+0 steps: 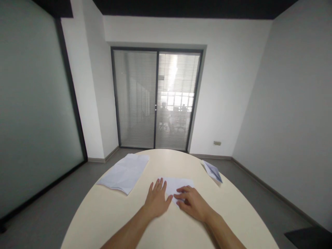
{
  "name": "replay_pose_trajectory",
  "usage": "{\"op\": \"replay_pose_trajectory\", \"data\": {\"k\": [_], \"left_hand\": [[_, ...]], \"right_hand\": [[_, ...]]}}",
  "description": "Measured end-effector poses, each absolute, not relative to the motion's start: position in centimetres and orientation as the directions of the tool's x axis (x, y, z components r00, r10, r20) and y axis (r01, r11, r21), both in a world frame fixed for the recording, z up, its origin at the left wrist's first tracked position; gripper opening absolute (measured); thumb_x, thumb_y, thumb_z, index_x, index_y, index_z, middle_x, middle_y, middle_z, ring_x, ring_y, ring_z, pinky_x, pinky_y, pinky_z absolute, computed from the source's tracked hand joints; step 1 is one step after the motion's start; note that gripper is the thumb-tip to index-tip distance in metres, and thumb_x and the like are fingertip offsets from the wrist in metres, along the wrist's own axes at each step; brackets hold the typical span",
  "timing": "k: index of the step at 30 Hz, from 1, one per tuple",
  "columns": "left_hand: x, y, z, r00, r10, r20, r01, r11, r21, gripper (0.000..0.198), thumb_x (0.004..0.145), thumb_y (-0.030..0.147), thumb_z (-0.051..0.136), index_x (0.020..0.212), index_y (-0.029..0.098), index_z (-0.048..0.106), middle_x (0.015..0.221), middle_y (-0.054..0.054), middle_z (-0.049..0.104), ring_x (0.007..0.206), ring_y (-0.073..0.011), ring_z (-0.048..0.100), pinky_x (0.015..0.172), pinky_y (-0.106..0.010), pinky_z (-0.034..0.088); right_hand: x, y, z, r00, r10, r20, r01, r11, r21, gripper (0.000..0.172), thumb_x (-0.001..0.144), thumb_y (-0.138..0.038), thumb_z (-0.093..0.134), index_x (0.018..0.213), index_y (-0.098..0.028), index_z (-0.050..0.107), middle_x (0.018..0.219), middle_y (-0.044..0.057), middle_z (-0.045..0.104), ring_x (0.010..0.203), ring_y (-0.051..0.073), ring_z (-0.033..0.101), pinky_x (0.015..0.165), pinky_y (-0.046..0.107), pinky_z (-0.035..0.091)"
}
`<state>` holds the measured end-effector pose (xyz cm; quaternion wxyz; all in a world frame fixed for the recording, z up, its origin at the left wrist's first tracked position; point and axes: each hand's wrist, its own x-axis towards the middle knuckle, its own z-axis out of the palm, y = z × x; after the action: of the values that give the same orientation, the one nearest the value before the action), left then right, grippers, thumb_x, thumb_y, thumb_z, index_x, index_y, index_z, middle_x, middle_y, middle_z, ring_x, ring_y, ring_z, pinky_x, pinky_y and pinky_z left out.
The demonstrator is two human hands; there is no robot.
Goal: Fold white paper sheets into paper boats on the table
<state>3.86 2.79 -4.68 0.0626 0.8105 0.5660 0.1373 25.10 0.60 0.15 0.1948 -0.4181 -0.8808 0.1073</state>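
Note:
A sheet of white paper [178, 182] lies on the pale round table [166, 231] in front of me, partly hidden under both hands. My left hand [157, 199] rests flat on its left side with the fingers spread. Over the right part of the sheet is my right hand [191, 200], its fingers bent and apart, the tips at or just above the paper. I see nothing held between those fingers.
Larger white sheets [127, 171] lie at the table's left edge. A folded piece of paper [212, 172] sits near the right edge. Beyond the table are a glass sliding door [157, 100] with blinds and white walls. A dark object [308, 237] stands low at right.

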Motion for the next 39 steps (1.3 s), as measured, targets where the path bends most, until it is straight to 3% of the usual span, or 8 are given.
{"op": "replay_pose_trajectory", "data": {"k": [5,9,15,20,25,29,34,39], "left_hand": [[3.3,2.9,-4.4,0.368,0.920,0.135,0.874,-0.392,0.288,0.075,0.090,0.062,0.037,0.151,0.018,0.031,0.159,-0.013,0.020,0.148,-0.0299,0.010,0.118,-0.055,0.006],[2.9,2.8,-4.0,0.412,0.903,0.118,0.851,-0.428,0.304,0.079,0.088,0.067,0.038,0.152,0.020,0.029,0.159,-0.012,0.018,0.148,-0.0307,0.008,0.117,-0.056,0.004],[2.7,3.5,-3.8,0.398,0.908,0.129,0.857,-0.418,0.300,0.062,0.095,0.053,0.033,0.150,0.023,0.035,0.158,-0.009,0.024,0.147,-0.0292,0.015,0.117,-0.055,0.010],[2.6,4.4,-4.0,0.363,0.906,0.216,0.866,-0.414,0.280,0.052,0.096,0.044,0.038,0.142,0.023,0.047,0.152,-0.007,0.040,0.140,-0.0291,0.034,0.115,-0.049,0.024],[3.0,4.8,-4.4,0.278,0.916,0.289,0.887,-0.360,0.288,0.041,0.094,0.027,0.043,0.129,0.022,0.061,0.139,-0.006,0.055,0.127,-0.0254,0.046,0.108,-0.041,0.035],[3.2,4.9,-4.6,0.211,0.932,0.295,0.898,-0.305,0.319,0.035,0.093,0.026,0.045,0.119,0.023,0.068,0.132,-0.006,0.061,0.123,-0.0247,0.049,0.105,-0.040,0.038],[3.0,4.5,-4.0,0.307,0.910,0.279,0.869,-0.388,0.306,0.037,0.095,0.021,0.038,0.110,0.020,0.072,0.129,-0.007,0.063,0.123,-0.0238,0.052,0.109,-0.040,0.035],[2.7,3.3,-2.9,0.393,0.880,0.268,0.837,-0.463,0.294,0.045,0.092,0.043,0.047,0.127,0.020,0.062,0.140,-0.011,0.054,0.132,-0.0305,0.045,0.111,-0.044,0.034]], "right_hand": [[24.6,0.4,0.9,-0.578,0.781,0.237,0.661,0.619,-0.425,0.024,0.083,-0.032,0.062,0.102,-0.029,0.076,0.106,0.007,0.069,0.101,0.024,0.060,0.091,0.036,0.044],[24.2,0.5,0.6,-0.538,0.800,0.266,0.661,0.597,-0.455,0.026,0.086,-0.032,0.057,0.106,-0.025,0.074,0.104,0.008,0.068,0.101,0.024,0.059,0.091,0.036,0.046],[24.4,1.4,-0.8,-0.529,0.805,0.268,0.677,0.591,-0.439,0.041,0.089,-0.039,0.053,0.126,-0.023,0.065,0.130,0.014,0.059,0.120,0.028,0.054,0.105,0.045,0.041],[25.0,1.9,-1.3,-0.491,0.861,0.128,0.765,0.497,-0.410,0.057,0.090,-0.051,0.050,0.140,-0.023,0.051,0.151,0.012,0.041,0.142,0.033,0.031,0.117,0.053,0.023],[25.7,2.3,-2.3,-0.461,0.885,0.065,0.813,0.451,-0.369,0.066,0.091,-0.060,0.045,0.148,-0.027,0.038,0.158,0.008,0.027,0.147,0.034,0.018,0.118,0.054,0.017],[26.4,2.6,-3.4,-0.396,0.917,0.049,0.850,0.386,-0.360,0.069,0.091,-0.064,0.041,0.149,-0.029,0.034,0.159,0.007,0.024,0.147,0.034,0.014,0.118,0.054,0.015],[26.5,2.6,-3.2,-0.381,0.923,0.051,0.858,0.374,-0.353,0.070,0.090,-0.065,0.041,0.149,-0.028,0.034,0.159,0.007,0.023,0.147,0.034,0.014,0.118,0.053,0.015],[25.6,2.7,-1.9,-0.387,0.921,0.035,0.853,0.373,-0.367,0.079,0.084,-0.071,0.048,0.149,-0.028,0.035,0.159,0.008,0.023,0.147,0.036,0.014,0.118,0.055,0.013]]}}
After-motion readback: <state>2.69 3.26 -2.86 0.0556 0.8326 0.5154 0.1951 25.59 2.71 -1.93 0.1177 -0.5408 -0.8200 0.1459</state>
